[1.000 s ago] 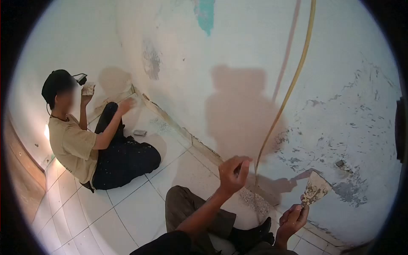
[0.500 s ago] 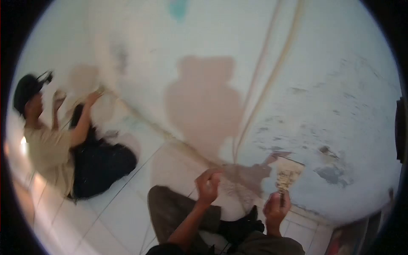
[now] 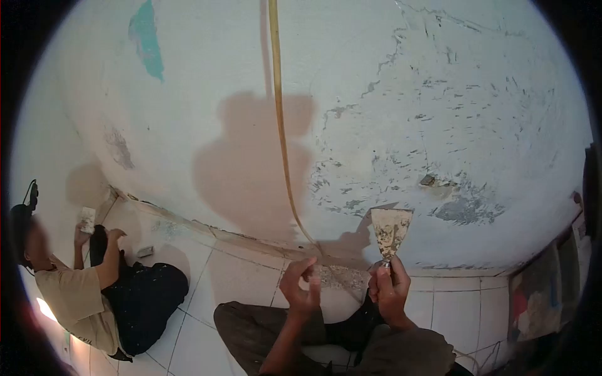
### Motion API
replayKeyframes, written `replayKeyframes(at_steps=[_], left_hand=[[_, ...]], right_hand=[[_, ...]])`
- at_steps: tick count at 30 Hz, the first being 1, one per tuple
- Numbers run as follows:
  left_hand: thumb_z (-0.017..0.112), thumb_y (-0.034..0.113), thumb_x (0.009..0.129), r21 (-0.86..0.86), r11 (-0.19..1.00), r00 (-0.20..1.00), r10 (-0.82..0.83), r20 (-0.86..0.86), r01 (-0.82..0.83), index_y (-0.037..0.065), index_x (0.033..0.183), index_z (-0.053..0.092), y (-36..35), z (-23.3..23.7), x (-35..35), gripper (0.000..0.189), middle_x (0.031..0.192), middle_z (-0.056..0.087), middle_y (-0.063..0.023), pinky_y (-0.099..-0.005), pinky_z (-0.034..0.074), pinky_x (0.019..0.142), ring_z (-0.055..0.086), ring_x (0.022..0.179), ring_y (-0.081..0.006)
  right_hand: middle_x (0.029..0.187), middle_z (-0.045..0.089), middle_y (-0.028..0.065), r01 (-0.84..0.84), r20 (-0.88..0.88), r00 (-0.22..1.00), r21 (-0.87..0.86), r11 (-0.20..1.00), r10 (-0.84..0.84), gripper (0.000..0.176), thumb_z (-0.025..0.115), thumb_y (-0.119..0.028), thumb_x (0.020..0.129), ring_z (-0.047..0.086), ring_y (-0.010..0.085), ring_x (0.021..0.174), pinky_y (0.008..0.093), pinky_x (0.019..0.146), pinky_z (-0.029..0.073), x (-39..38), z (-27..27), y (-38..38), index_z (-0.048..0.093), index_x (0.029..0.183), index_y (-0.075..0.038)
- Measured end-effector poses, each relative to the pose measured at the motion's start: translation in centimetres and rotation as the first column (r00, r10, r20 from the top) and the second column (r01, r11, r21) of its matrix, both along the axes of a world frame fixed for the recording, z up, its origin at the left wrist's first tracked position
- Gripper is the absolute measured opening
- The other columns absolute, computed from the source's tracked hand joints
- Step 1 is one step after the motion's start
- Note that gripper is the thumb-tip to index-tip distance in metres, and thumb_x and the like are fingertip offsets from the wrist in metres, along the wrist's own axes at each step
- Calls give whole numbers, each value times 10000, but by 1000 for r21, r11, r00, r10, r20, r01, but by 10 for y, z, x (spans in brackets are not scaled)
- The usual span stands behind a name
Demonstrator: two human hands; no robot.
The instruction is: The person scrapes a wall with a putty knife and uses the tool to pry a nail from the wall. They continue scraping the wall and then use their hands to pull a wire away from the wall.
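My right hand point(image 3: 392, 293) grips the handle of a putty knife point(image 3: 392, 230). Its wide blade points up toward the wall and is smeared with patchy pale and dark residue. My left hand point(image 3: 301, 288) is raised to the left of it over my folded legs, fingers loosely curled in, with nothing visible between them. Ahead of both hands stands the pale wall point(image 3: 357, 156), its paint scraped and chipped right of centre. A grey patch point(image 3: 470, 210) with a small hole beside it lies to the right of the blade.
A yellowish hose point(image 3: 282, 135) hangs down the wall to the floor. Speckled pale debris point(image 3: 342, 279) lies at the wall's foot. At left a co-worker point(image 3: 75, 294) sits on the tiles point(image 3: 197, 326), holding a flat pale piece point(image 3: 88, 219). Stacked items point(image 3: 539, 301) stand at right.
My view has swung right and sharpened. The putty knife remains in my right hand, its blade more upright. The co-worker's arm has come down from the wall.
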State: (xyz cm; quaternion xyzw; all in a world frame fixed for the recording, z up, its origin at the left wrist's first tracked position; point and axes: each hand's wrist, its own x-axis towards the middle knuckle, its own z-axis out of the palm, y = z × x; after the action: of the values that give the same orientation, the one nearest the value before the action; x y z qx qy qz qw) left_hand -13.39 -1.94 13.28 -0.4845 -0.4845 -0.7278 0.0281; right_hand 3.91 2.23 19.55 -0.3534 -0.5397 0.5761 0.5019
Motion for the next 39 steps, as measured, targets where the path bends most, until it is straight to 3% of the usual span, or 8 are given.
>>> replayKeyframes(at_steps=[3,7,11,17,18,24,32,39], left_hand=[[600,23,820,-99,993,986,48,-159,-64,-8,1080,602,16,14,12,262,903,640,-140,-317,497,662,621,776,-213],[658,-21,758,3,961,879,256,-402,-278,30,1130,605,41,47,23,378,1114,626,-135,-401,496,855,603,1053,-297],[688,15,742,154,934,695,343,-632,-322,58,1140,625,58,83,15,406,1223,590,-121,-410,487,920,572,1150,-287],[614,24,803,255,930,639,366,-676,-264,27,1139,633,91,131,0,337,1207,602,-118,-401,514,904,592,1120,-283],[615,18,796,278,926,641,377,-669,-254,15,1121,640,95,131,-2,325,1200,604,-122,-382,531,874,598,1110,-284],[618,-5,774,320,911,615,412,-672,-261,-10,1072,663,105,133,-9,301,1172,620,-126,-355,560,823,617,1079,-295],[626,-44,744,326,910,688,409,-599,-257,7,1065,678,103,154,-16,329,1137,642,-131,-372,552,856,622,1067,-310],[627,-54,750,268,931,699,364,-615,-249,35,1052,689,97,148,-16,322,1116,657,-99,-352,557,842,634,1052,-280]], right_hand=[[558,432,21,-53,-33,998,-8,999,53,203,418,-192,982,352,64,429,217,377,301,0,2,0,468,880,-24],[555,424,28,-183,-160,972,-67,981,170,231,423,-209,985,337,63,438,215,387,303,-3,3,4,449,851,-22],[620,470,-1,-270,-47,959,145,952,280,253,453,-184,983,409,55,486,203,426,322,-12,28,12,535,1076,38],[691,492,-16,-316,-164,932,72,946,324,360,500,-202,971,410,28,507,184,437,316,-38,79,43,500,1249,26],[633,471,-10,-269,-160,944,137,953,290,260,457,-213,985,382,33,444,186,393,279,-47,72,48,525,1103,9],[604,476,-29,-192,-213,956,60,979,201,210,503,-198,971,404,37,473,204,422,321,-61,55,45,542,989,8],[576,470,-6,-221,-105,965,170,960,240,194,465,-172,978,394,50,456,212,403,295,-73,67,43,512,1034,7],[576,474,-7,-250,-175,947,128,960,270,192,476,-179,973,392,44,459,210,403,291,-69,59,35,519,1018,3]])
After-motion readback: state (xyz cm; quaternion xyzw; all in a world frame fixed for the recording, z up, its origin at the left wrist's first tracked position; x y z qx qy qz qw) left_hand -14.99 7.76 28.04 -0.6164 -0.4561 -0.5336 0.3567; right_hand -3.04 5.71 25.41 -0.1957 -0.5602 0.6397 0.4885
